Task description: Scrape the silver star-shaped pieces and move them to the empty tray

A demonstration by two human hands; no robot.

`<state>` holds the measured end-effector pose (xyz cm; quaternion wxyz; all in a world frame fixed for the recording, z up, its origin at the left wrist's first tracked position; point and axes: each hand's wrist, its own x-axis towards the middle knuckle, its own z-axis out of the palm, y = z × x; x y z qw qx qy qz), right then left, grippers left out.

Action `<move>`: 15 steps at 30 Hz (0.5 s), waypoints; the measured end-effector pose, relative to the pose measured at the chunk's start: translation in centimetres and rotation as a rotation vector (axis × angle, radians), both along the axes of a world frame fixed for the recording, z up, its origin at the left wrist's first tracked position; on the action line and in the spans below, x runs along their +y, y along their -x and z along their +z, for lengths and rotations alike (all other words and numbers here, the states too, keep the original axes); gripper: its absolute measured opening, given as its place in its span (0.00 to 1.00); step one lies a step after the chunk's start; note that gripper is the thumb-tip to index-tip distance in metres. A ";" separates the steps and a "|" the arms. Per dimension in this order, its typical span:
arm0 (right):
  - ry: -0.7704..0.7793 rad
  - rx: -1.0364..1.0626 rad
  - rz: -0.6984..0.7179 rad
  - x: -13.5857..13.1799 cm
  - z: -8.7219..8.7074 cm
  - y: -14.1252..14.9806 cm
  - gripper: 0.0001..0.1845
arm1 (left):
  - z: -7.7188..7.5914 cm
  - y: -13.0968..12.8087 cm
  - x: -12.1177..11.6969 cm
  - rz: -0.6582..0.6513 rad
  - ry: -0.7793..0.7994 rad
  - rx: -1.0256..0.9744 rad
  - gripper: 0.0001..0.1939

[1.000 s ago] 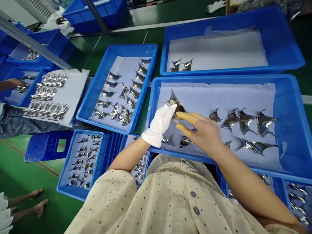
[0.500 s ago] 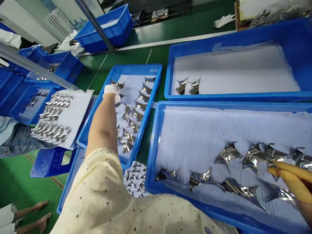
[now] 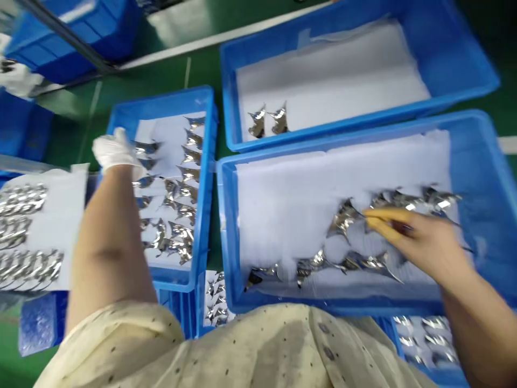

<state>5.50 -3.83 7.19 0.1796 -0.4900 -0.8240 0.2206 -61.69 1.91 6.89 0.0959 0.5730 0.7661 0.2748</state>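
My left hand, in a white glove, is over the left rim of a blue tray holding several shiny curved metal pieces. It is beside the upper-left metal piece; its fingers are blurred, so any grip cannot be made out. My right hand has yellow covers on thumb and forefinger. These two fingers pinch the right tip of a pointed, mirror-bright metal piece in the larger blue tray. More such pieces lie around it on white paper, some partly behind my right hand.
A third blue tray stands behind, with two metal pieces on its white lining. At left, rows of small metal parts lie on a white sheet. A metal post slants across the upper left. More parts lie below the trays.
The view has turned right. My right hand has moved left along the upper row to its leftmost piece. My left hand has drawn back from the far metal piece to the tray's left rim.
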 end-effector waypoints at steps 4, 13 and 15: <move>0.193 -0.491 0.120 0.4 0.7 3.3 0.23 | 2.2 -7.1 -3.2 0.148 -0.166 -0.028 0.36; 0.160 -0.745 0.226 -1.4 1.1 6.1 0.21 | 3.6 -27.9 -15.3 -0.401 -0.050 -0.323 0.15; 0.115 -0.621 0.150 -1.9 1.4 6.6 0.20 | 2.9 -30.4 -15.8 -0.593 -0.009 -0.214 0.15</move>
